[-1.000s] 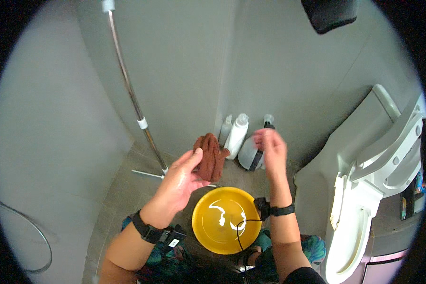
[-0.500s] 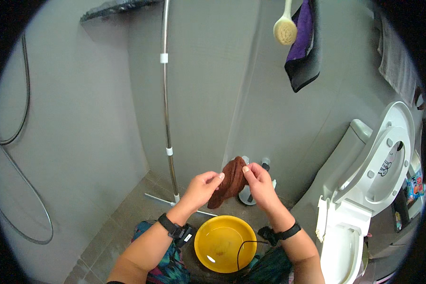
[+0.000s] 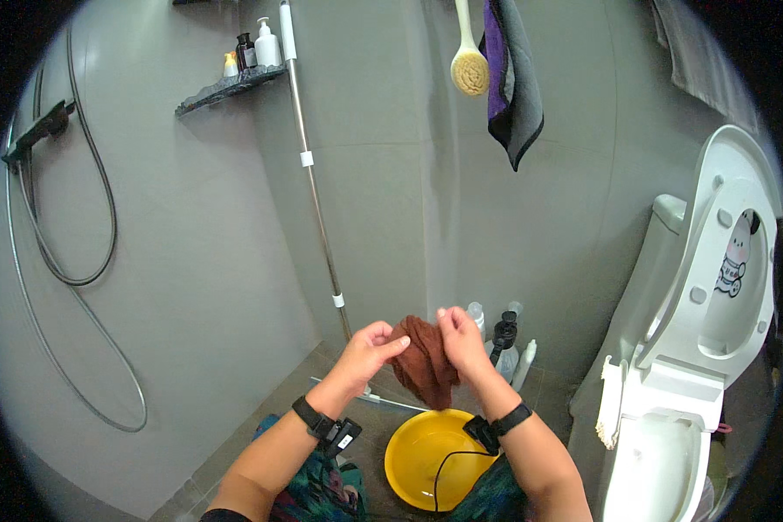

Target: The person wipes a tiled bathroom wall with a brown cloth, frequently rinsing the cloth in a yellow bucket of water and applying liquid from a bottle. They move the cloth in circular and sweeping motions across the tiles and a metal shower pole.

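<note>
A crumpled brown cloth (image 3: 424,364) hangs between my hands; folds hide whether it is a sock or a small towel. My left hand (image 3: 370,351) pinches its left edge between thumb and fingers. My right hand (image 3: 461,343) is closed on its upper right edge. The cloth's lower end hangs over the far rim of a round yellow basin (image 3: 406,465), which stands on the floor between my knees. A thin black cable crosses the basin from the dark device at my right wrist.
A steel-poled floor squeegee (image 3: 314,200) leans in the corner. Bottles (image 3: 507,348) stand by the wall beyond my right hand. To the right is a white toilet (image 3: 661,426) with its lid raised and a white brush (image 3: 611,404) beside it. A shower hose (image 3: 109,217) hangs left.
My view has tilted up, bringing the corner shelf with bottles and the shower head into sight. The cloth has turned and bunched between my hands, its lower end now swung to the right.
</note>
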